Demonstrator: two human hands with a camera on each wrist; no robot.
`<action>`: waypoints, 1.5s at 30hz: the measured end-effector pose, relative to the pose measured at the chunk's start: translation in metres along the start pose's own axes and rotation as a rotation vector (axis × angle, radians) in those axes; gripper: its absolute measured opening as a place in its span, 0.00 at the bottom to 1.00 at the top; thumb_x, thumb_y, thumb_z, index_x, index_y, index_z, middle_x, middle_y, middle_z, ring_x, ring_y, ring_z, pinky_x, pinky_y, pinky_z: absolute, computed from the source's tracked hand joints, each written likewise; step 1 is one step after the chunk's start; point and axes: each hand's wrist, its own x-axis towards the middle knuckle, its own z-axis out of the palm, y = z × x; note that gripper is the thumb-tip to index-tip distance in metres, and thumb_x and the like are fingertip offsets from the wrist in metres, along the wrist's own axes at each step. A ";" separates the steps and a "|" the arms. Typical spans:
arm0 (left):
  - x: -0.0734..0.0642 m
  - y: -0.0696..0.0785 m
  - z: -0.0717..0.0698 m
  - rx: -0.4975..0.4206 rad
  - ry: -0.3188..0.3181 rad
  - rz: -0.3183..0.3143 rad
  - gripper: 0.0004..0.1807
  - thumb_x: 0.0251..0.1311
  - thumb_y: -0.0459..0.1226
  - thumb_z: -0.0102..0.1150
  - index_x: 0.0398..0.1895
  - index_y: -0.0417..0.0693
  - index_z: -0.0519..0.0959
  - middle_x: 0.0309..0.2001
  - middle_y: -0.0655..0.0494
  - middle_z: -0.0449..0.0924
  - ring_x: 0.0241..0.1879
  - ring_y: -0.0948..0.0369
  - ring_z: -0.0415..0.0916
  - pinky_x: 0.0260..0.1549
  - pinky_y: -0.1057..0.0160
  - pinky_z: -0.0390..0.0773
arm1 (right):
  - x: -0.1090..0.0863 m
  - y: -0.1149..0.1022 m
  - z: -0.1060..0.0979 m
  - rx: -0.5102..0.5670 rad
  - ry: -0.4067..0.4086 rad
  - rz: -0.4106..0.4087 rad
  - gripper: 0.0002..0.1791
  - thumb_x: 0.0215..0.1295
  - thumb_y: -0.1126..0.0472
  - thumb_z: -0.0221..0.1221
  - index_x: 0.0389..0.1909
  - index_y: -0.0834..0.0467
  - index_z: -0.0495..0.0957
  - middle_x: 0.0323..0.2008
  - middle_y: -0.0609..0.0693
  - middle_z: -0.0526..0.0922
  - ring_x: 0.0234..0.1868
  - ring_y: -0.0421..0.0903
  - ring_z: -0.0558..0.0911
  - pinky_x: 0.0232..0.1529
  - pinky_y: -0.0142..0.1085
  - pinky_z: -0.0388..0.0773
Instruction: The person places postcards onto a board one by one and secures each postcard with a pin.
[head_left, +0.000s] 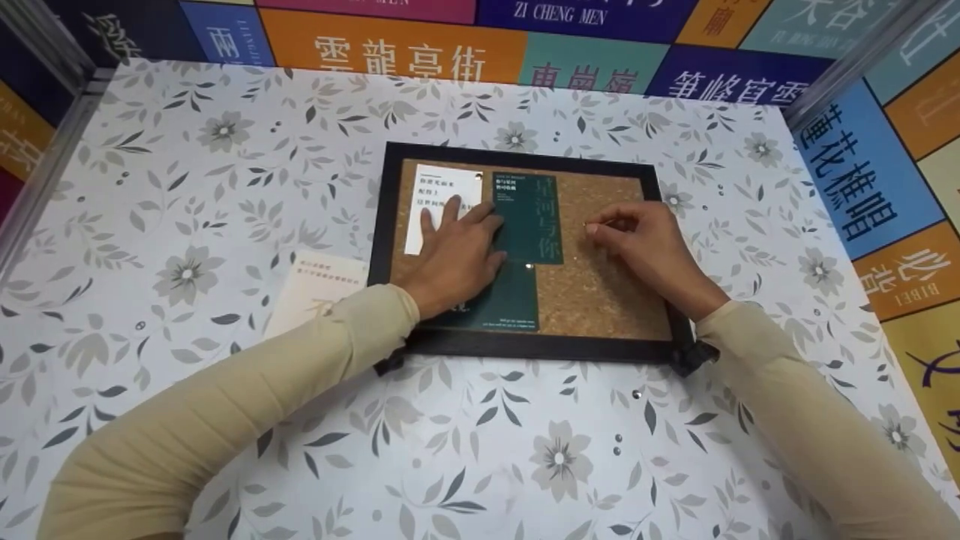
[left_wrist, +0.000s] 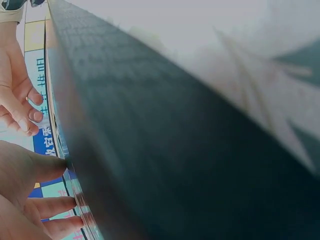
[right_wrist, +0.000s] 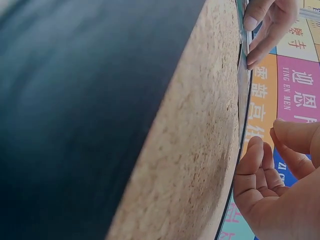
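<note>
While a white table with a grey leaf-and-flower pattern (head_left: pixel 480 420) spreads beneath everything, a rectangular cork board in a black frame (head_left: pixel 607 300) sits near its middle; clock directions run from the board's centre in the head view. At nine o'clock the left hand (head_left: pixel 461 251) rests on the cards, fingers spread. At three o'clock the right hand (head_left: pixel 641 236) is over bare cork, its thumb and forefinger pinching a tiny object. On the cork, an upright dark green card with pale lettering (head_left: pixel 532 225) is at twelve, a second dark green card (head_left: pixel 506 300) at seven, partly under the hand, and a white card with dark print (head_left: pixel 446 185) at ten. Off the frame, towards nine, lies a pale cream card (head_left: pixel 319 292). One small shiny pin (head_left: pixel 478 177) marks the white card's one-o'clock corner; another small pin (head_left: pixel 529 266) tops the lower green card. The tiny object (head_left: pixel 586 224) is too small to identify.
</note>
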 end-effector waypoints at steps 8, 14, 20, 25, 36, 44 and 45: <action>-0.001 -0.001 0.001 -0.009 0.002 -0.002 0.31 0.82 0.45 0.61 0.81 0.45 0.72 0.86 0.48 0.60 0.86 0.36 0.46 0.77 0.20 0.42 | 0.008 -0.002 0.004 0.009 -0.006 -0.006 0.10 0.76 0.63 0.69 0.48 0.66 0.91 0.37 0.57 0.91 0.28 0.42 0.82 0.29 0.30 0.78; -0.001 0.000 0.001 -0.005 0.007 0.000 0.30 0.82 0.45 0.61 0.81 0.45 0.72 0.86 0.48 0.61 0.86 0.36 0.47 0.77 0.21 0.43 | 0.011 -0.004 0.005 0.004 -0.015 0.006 0.10 0.78 0.62 0.67 0.50 0.65 0.91 0.39 0.58 0.91 0.30 0.44 0.83 0.30 0.31 0.79; -0.001 -0.001 0.002 0.016 0.012 0.010 0.29 0.82 0.45 0.60 0.81 0.44 0.73 0.85 0.48 0.63 0.85 0.37 0.50 0.76 0.20 0.46 | 0.015 -0.004 0.007 0.015 -0.016 0.009 0.09 0.78 0.63 0.67 0.50 0.65 0.90 0.42 0.59 0.92 0.32 0.47 0.85 0.32 0.32 0.82; -0.001 0.000 0.002 0.027 0.019 0.015 0.29 0.82 0.44 0.60 0.80 0.44 0.74 0.85 0.48 0.64 0.83 0.39 0.53 0.75 0.20 0.48 | 0.021 -0.003 0.010 -0.017 -0.010 0.024 0.09 0.78 0.63 0.68 0.50 0.64 0.91 0.42 0.58 0.92 0.33 0.46 0.85 0.31 0.31 0.80; 0.000 0.000 0.002 0.026 0.018 0.018 0.29 0.82 0.45 0.60 0.80 0.44 0.73 0.85 0.48 0.63 0.84 0.38 0.52 0.75 0.20 0.48 | 0.031 -0.006 0.011 -0.059 -0.004 0.025 0.08 0.79 0.63 0.66 0.49 0.60 0.91 0.43 0.56 0.91 0.38 0.46 0.84 0.34 0.30 0.80; 0.001 0.000 0.001 0.025 0.014 0.007 0.30 0.82 0.45 0.60 0.81 0.45 0.73 0.86 0.49 0.62 0.85 0.38 0.50 0.76 0.20 0.46 | 0.035 -0.010 0.011 -0.063 -0.015 0.005 0.08 0.79 0.62 0.67 0.48 0.61 0.92 0.44 0.56 0.91 0.38 0.45 0.82 0.34 0.31 0.78; 0.001 0.000 0.001 0.025 0.013 0.006 0.30 0.82 0.45 0.60 0.81 0.45 0.73 0.86 0.49 0.62 0.85 0.38 0.50 0.76 0.20 0.46 | 0.035 -0.010 0.011 -0.071 -0.017 0.008 0.08 0.79 0.61 0.67 0.48 0.60 0.92 0.44 0.55 0.90 0.39 0.45 0.81 0.35 0.31 0.77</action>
